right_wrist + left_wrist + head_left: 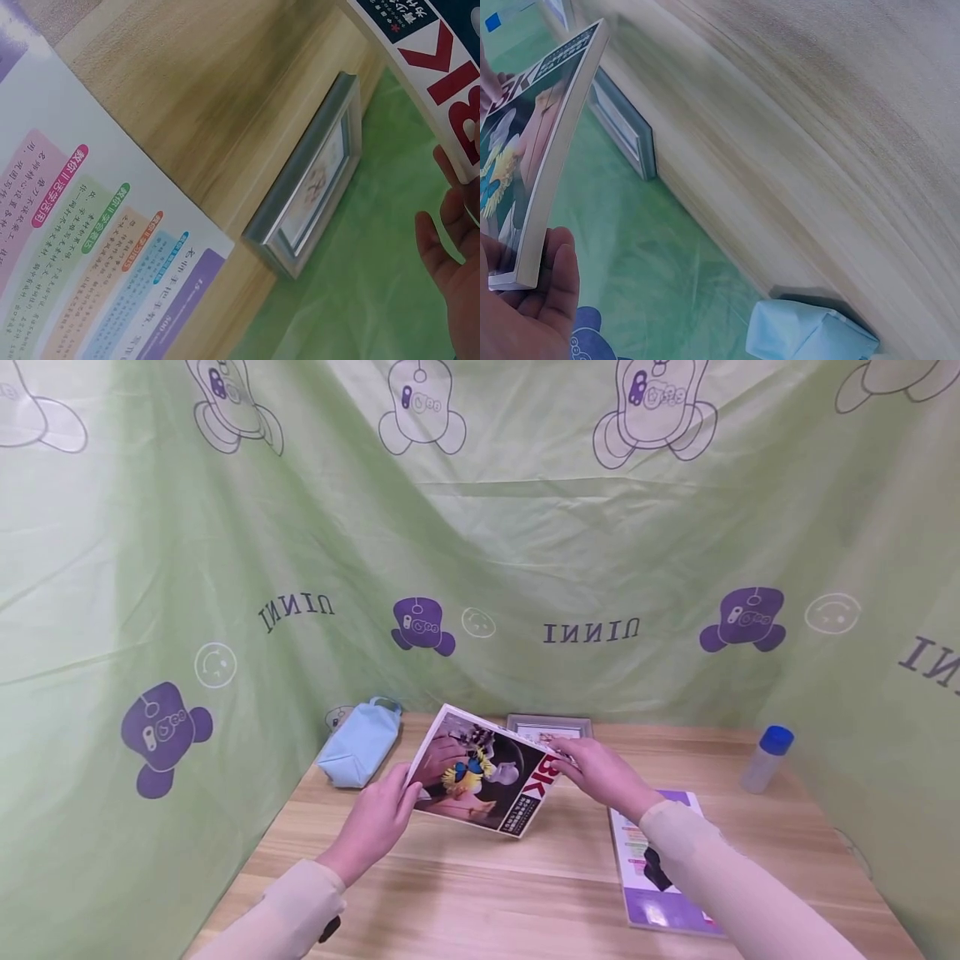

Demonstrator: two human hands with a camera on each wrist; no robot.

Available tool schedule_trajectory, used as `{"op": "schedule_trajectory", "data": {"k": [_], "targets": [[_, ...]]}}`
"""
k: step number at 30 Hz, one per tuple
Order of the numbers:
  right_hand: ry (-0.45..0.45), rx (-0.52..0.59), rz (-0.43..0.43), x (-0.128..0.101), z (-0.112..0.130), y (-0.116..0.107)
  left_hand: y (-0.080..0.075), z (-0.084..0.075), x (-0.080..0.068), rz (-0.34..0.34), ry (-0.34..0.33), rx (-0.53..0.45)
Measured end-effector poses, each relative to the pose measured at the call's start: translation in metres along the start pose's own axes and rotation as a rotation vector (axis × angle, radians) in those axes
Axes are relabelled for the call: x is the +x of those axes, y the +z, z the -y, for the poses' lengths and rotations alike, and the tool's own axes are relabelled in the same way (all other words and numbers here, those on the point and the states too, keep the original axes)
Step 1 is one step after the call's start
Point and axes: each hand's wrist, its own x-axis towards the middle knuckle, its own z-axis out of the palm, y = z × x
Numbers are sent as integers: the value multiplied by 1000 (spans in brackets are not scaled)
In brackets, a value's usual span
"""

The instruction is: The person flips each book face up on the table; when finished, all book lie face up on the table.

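The magazine (483,774) is held tilted above the bench (525,877), pinched between the left hand (375,822) and right hand (603,772); a loosened edge grip could drop it onto the picture frame (549,728) just behind.

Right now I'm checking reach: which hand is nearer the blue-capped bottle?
Right. The right hand holds the magazine's far edge mid-table, on the side of the blue-capped bottle. The left hand grips the magazine's opposite edge, farther away.
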Motion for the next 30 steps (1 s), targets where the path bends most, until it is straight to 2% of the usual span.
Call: {"op": "schedule_trajectory", "data": {"k": [9,30], "targets": [[41,13,10,-1,0,-1,2,2,4,35,-33,4],[48,39,15,-5,-4,4,10,4,3,94,-109,24]]}}
